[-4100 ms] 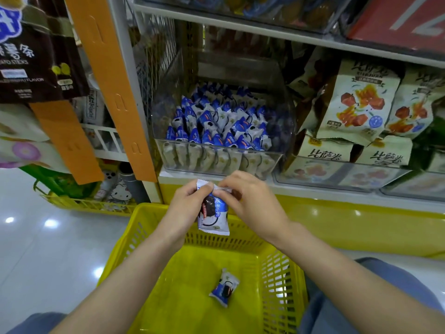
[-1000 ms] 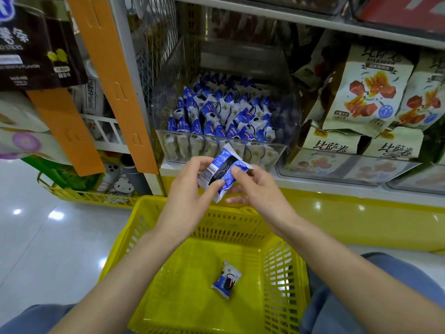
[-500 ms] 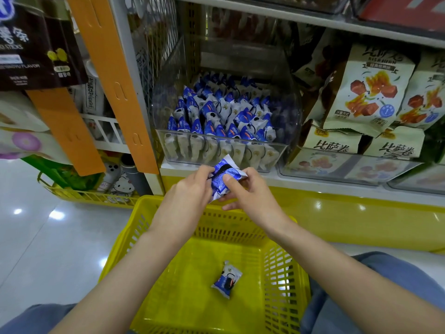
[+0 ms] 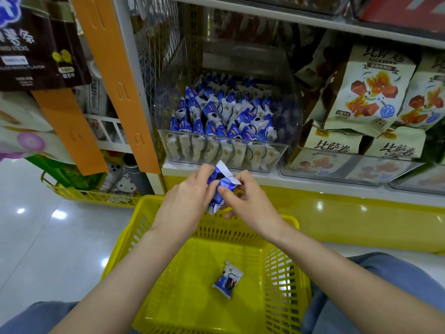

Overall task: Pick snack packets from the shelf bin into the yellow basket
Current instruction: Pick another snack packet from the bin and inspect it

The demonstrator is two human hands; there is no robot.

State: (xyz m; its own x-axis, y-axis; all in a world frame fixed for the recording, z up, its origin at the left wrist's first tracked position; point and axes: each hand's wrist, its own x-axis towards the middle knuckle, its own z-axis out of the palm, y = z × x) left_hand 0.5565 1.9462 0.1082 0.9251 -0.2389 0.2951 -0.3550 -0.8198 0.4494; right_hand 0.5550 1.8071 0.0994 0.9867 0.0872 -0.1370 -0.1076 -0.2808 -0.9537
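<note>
Head view: both hands [image 4: 190,198] pinch one snack packet [image 4: 220,186] above yellow basket [image 4: 286,273]

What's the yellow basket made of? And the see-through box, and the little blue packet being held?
Yellow basket: looks like hard moulded plastic, glossy, with slotted lattice walls.
Clear bin: probably stiff acrylic-type plastic; packets show through its shiny walls.
Held packet: thin printed film, likely plastic, crinkled, with a zigzag-cut sealed end.

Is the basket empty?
No, one packet lies on the floor of the basket, while the left hand and the right hand hold a second packet.
</note>
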